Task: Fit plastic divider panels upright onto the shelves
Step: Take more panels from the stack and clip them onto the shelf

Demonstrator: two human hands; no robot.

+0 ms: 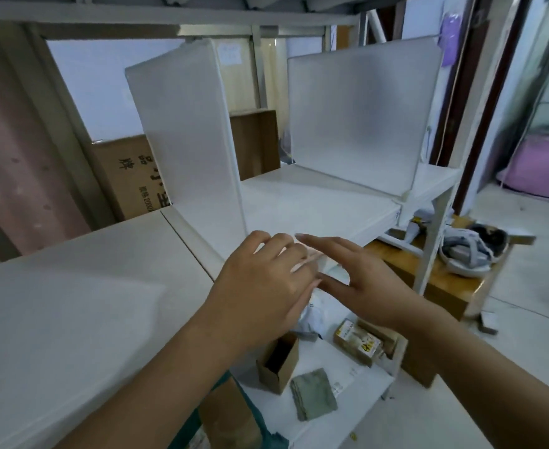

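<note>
Two frosted plastic divider panels stand upright on the white shelf (315, 202). The nearer panel (185, 137) rises just beyond my hands; the second panel (360, 118) stands farther right, near the shelf's end. My left hand (260, 280) hovers at the shelf's front edge below the nearer panel, fingers curled loosely. My right hand (357, 273) is beside it with fingers spread. A small clear piece seems to sit between the fingertips, but blur hides whether either hand grips it.
A lower shelf (347, 413) holds a small open cardboard box (278, 364), a grey cloth (313, 398) and a printed packet (357, 341). A wooden stool (441, 286) with shoes (471, 251) stands right. Cardboard cartons (124, 179) lean behind the shelving.
</note>
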